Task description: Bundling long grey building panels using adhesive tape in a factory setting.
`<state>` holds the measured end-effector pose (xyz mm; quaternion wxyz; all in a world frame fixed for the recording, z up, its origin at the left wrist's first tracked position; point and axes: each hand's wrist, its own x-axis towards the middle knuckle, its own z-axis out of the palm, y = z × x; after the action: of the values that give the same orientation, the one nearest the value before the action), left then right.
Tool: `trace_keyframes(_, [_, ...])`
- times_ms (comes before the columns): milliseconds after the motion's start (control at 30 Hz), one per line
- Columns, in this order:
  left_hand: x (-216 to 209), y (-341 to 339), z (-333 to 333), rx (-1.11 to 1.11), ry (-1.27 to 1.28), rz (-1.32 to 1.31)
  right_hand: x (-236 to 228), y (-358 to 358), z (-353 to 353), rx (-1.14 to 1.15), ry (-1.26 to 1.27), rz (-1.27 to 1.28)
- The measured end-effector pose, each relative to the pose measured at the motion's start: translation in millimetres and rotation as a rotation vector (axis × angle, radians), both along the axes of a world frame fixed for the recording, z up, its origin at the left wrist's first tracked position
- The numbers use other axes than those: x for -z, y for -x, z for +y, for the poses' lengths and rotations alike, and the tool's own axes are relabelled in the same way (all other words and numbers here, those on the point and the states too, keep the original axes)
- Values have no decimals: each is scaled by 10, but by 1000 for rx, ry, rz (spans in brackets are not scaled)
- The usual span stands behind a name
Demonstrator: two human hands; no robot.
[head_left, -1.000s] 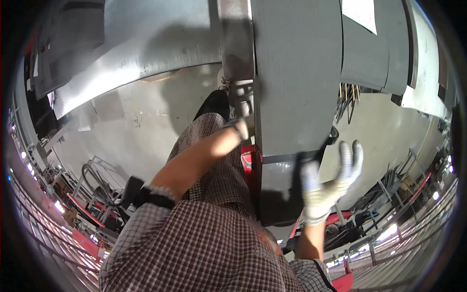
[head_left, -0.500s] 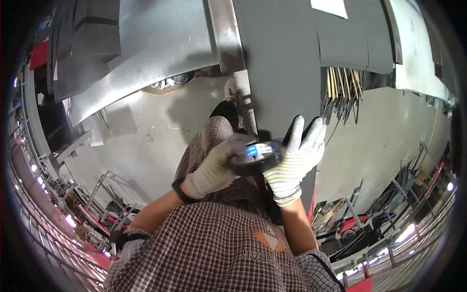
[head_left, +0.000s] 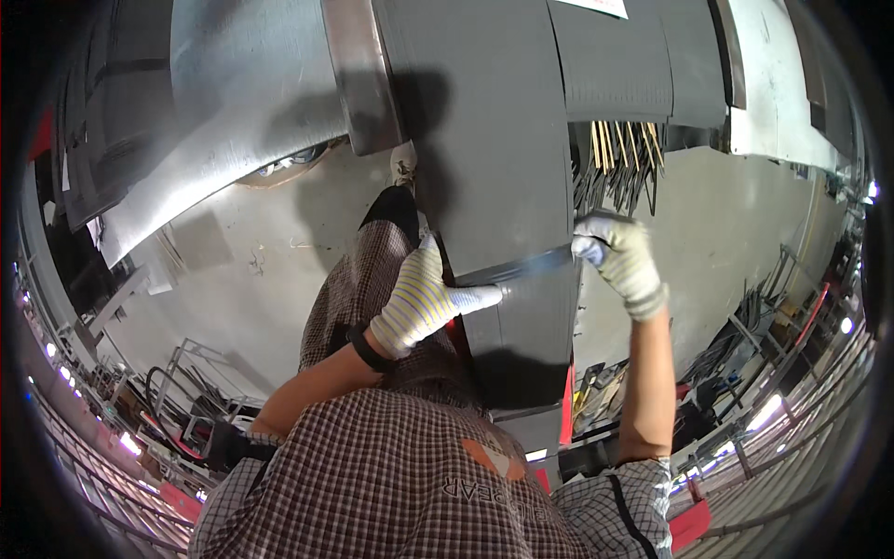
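A strip of dark, shiny tape stretches across a long dark grey sheet stack in front of me. My left hand, in a striped white glove, lies at the sheets' left edge by the tape's end. Its fingers are stretched along that edge and the thumb is spread out over the top. Past the right edge, my right hand is closed at the tape's other end. A dark rim of the tape roll shows over its knuckles; the rest of the roll is hidden by the glove.
Wooden and black strips stick out beyond the sheets at the right. A metal-topped table stands at the far left, with a brown metal edge piece beside the sheets. Racks and frames line the floor at right.
The tape roll has passed from my left hand to my right, which has moved right and closed. A strip now spans the sheets. My left hand has opened at the left edge.
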<state>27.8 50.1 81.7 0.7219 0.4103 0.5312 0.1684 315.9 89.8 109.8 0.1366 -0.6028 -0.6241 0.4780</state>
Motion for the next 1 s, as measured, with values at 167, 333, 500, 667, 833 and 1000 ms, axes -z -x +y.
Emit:
trace_keyframes(167, [-1,-2,53,-89,-256,-52,901,-173,-243,-75,-200,-255])
trace_keyframes(333, [-287,59,975,-435,157,-366,214,582,413,246,-36,158])
trace_keyframes(500, [-176,-113,425,-254,-228,-46,-401,498,570,-295,340,-344])
trace_keyframes(667, [115,-87,565,-363,-46,-201,-84,573,445,-22,-27,-150])
trace_keyframes(833, [-135,-160,24,-237,0,-144,-139,427,65,-341,-40,-496])
trace_keyframes(1000, [-553,239,274,-378,-57,-39,-1054,553,360,-223,-129,-263])
